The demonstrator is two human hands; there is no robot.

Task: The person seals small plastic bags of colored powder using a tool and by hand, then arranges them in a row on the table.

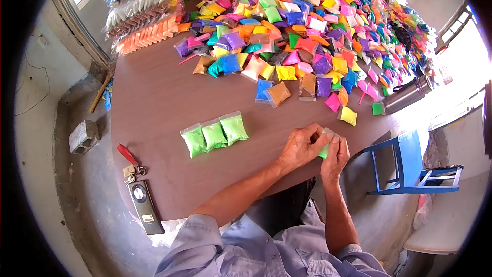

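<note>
Near the table's front edge, my left hand (pixel 302 147) and my right hand (pixel 335 155) meet around a small light green packet (pixel 324 151). Fingers of both hands are closed on its upper part, and they hide most of it. To the left of my hands, three bright green packets (pixel 214 134) lie side by side in a row on the brown table (pixel 154 97), their clear top edges pointing away from me. A yellow packet (pixel 347 116) lies just beyond my right hand.
A large heap of coloured packets (pixel 318 36) covers the table's far side, beside stacked bagged rows (pixel 148 37). A metal bottle (pixel 408 95) lies at the right. Phone (pixel 145 206) and keys (pixel 134 171) sit at the left edge. A blue chair (pixel 405 166) stands right of the table.
</note>
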